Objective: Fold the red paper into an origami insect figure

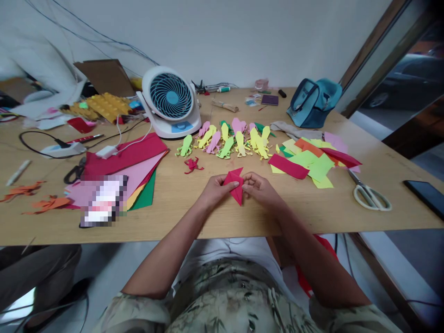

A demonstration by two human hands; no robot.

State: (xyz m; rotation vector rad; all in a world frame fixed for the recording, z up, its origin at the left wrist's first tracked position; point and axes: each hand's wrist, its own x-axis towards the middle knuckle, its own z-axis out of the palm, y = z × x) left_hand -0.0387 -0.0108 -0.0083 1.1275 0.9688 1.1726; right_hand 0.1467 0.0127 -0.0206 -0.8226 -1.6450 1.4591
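A folded red paper piece (237, 185) with pointed corners is held over the wooden table (194, 222), near its front edge. My left hand (219, 188) grips its left side, the thumb lying across the paper. At its right side, my right hand (258, 186) pinches the edge with curled fingers. A small folded red figure (193, 165) lies on the table to the upper left of my hands. Behind them stand several folded paper figures (227, 147) in green, yellow and pink.
A white fan (171, 99) stands at the back. Coloured sheets (126, 159) and a phone (104, 201) lie left; paper pieces (315, 159), white-handled scissors (371, 196), a blue bag (314, 104) and a dark phone (425, 194) lie right. A person's leg (41, 277) shows lower left.
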